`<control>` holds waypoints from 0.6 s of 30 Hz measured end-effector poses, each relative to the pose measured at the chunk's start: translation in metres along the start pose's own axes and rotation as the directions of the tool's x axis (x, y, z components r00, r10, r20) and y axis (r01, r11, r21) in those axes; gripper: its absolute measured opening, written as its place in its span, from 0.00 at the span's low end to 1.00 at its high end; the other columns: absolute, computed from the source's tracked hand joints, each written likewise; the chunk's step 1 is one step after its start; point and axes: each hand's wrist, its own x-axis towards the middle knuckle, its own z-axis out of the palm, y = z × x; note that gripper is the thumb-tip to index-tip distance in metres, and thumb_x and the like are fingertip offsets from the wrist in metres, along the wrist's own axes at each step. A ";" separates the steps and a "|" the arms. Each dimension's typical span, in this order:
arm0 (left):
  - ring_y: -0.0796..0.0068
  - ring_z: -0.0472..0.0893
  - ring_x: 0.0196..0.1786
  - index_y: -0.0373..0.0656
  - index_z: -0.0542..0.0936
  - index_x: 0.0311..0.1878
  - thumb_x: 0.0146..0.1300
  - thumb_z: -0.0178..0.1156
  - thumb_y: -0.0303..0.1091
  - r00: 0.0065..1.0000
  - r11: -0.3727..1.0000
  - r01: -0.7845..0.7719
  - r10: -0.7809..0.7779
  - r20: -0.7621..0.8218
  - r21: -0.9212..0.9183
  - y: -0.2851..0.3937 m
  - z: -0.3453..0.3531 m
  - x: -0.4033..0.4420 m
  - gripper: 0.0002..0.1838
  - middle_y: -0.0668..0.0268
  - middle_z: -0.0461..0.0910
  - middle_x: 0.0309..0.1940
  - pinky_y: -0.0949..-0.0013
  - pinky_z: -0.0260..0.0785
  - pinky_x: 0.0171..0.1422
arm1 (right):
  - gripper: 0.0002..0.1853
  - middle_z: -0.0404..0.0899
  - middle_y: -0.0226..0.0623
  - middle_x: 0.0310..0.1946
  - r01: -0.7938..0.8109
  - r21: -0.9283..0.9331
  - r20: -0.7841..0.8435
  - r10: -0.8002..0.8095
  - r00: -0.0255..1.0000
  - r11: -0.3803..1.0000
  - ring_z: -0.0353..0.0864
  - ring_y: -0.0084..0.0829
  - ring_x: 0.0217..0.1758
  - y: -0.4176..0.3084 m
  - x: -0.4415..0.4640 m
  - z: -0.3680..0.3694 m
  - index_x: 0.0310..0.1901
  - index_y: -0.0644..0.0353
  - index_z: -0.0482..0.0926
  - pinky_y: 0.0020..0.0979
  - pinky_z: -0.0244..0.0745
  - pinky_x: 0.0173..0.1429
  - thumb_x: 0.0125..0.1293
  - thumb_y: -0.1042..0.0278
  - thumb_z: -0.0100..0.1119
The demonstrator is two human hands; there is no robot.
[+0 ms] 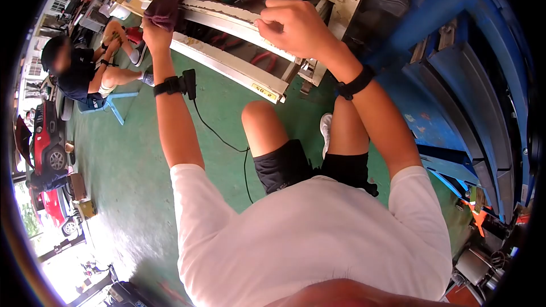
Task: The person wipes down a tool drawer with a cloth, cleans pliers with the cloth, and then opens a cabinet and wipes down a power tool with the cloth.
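My left hand (157, 35) is closed around a dark maroon cloth (168, 7), which lies bunched over the left end of a white drawer front (219, 17). My right hand (301, 27) is curled with the fingertips drawn in, over the right part of that drawer front. Nothing shows between its fingers, and I cannot tell whether it touches the drawer. The drawer's white paint is chipped along the top edge. Below it a lower drawer (224, 68) stands pulled out, with a yellow label and pliers (263, 57) inside. Further tools lie in the upper drawer, partly hidden.
Blue metal equipment (438, 79) with dark panels rises on the right. A black cable (219, 137) hangs from my left wrist device. At the left another person (85, 74) sits on a light blue stool (116, 102). Red vehicles (45, 136) stand farther back.
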 end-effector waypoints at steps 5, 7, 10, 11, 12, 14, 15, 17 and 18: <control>0.56 0.85 0.53 0.43 0.75 0.61 0.56 0.73 0.48 0.980 0.971 -0.078 0.117 0.161 -0.227 -0.017 0.007 0.009 0.33 0.54 0.86 0.50 0.60 0.76 0.58 | 0.10 0.69 0.38 0.22 0.014 -0.027 -0.013 -0.015 1.000 1.000 0.73 0.44 0.23 0.001 -0.001 0.002 0.23 0.62 0.75 0.41 0.68 0.29 0.60 0.71 0.63; 0.60 0.85 0.53 0.42 0.74 0.61 0.60 0.72 0.42 0.946 0.989 -0.079 0.113 0.303 -0.123 0.018 -0.010 -0.007 0.29 0.55 0.85 0.49 0.62 0.75 0.58 | 0.11 0.69 0.38 0.22 0.020 -0.010 -0.034 -0.020 0.999 1.000 0.73 0.44 0.23 0.000 -0.001 0.002 0.23 0.62 0.75 0.41 0.68 0.29 0.60 0.71 0.63; 0.60 0.85 0.52 0.44 0.72 0.62 0.62 0.70 0.41 0.920 0.943 -0.140 0.236 0.313 -0.301 0.034 -0.010 -0.024 0.27 0.55 0.85 0.48 0.62 0.76 0.57 | 0.13 0.66 0.39 0.22 0.039 0.029 -0.056 -0.038 0.998 0.999 0.70 0.44 0.23 0.000 -0.002 0.005 0.23 0.63 0.72 0.41 0.65 0.28 0.61 0.71 0.64; 0.59 0.86 0.52 0.44 0.72 0.61 0.62 0.70 0.41 0.914 0.951 -0.088 0.196 0.356 -0.296 0.053 -0.018 -0.036 0.27 0.55 0.85 0.48 0.62 0.76 0.57 | 0.15 0.64 0.39 0.22 0.048 0.044 -0.062 -0.045 0.997 0.998 0.67 0.43 0.23 0.000 -0.002 0.006 0.23 0.64 0.70 0.42 0.61 0.28 0.63 0.71 0.64; 0.58 0.86 0.52 0.44 0.72 0.61 0.61 0.71 0.41 0.914 0.953 -0.056 0.169 0.369 -0.296 0.063 -0.019 -0.044 0.28 0.55 0.86 0.48 0.62 0.76 0.56 | 0.15 0.64 0.39 0.22 0.049 0.034 -0.054 -0.047 0.997 0.998 0.67 0.44 0.23 0.001 -0.002 0.006 0.23 0.64 0.70 0.42 0.62 0.28 0.63 0.71 0.64; 0.58 0.86 0.53 0.44 0.72 0.60 0.55 0.74 0.40 0.906 0.970 -0.049 0.143 0.399 -0.237 0.107 -0.031 -0.061 0.31 0.54 0.86 0.47 0.63 0.77 0.56 | 0.12 0.67 0.39 0.21 0.051 -0.004 -0.033 -0.051 0.998 0.999 0.71 0.44 0.23 0.002 -0.001 0.005 0.23 0.62 0.72 0.41 0.66 0.29 0.60 0.71 0.64; 0.58 0.86 0.53 0.44 0.72 0.59 0.51 0.76 0.39 0.901 0.969 0.001 0.106 0.420 -0.247 0.123 -0.033 -0.070 0.33 0.55 0.86 0.47 0.62 0.77 0.56 | 0.10 0.69 0.38 0.21 0.046 -0.049 -0.009 -0.047 0.999 0.998 0.74 0.43 0.24 0.002 -0.002 0.004 0.23 0.61 0.75 0.41 0.70 0.29 0.58 0.71 0.64; 0.57 0.86 0.53 0.43 0.72 0.58 0.49 0.77 0.37 0.883 0.951 0.073 0.079 0.463 -0.301 0.153 -0.038 -0.089 0.34 0.54 0.86 0.46 0.61 0.77 0.55 | 0.09 0.70 0.38 0.21 0.091 -0.097 -0.054 -0.097 0.994 0.991 0.75 0.44 0.24 0.001 -0.002 0.005 0.23 0.60 0.75 0.41 0.70 0.30 0.57 0.70 0.65; 0.56 0.86 0.52 0.42 0.72 0.58 0.48 0.78 0.36 0.881 0.946 0.080 0.079 0.466 -0.313 0.169 -0.041 -0.099 0.34 0.54 0.86 0.46 0.61 0.77 0.55 | 0.09 0.70 0.38 0.21 0.135 -0.146 -0.094 -0.149 0.984 0.980 0.75 0.44 0.25 0.001 -0.003 0.006 0.22 0.60 0.76 0.41 0.71 0.31 0.56 0.70 0.65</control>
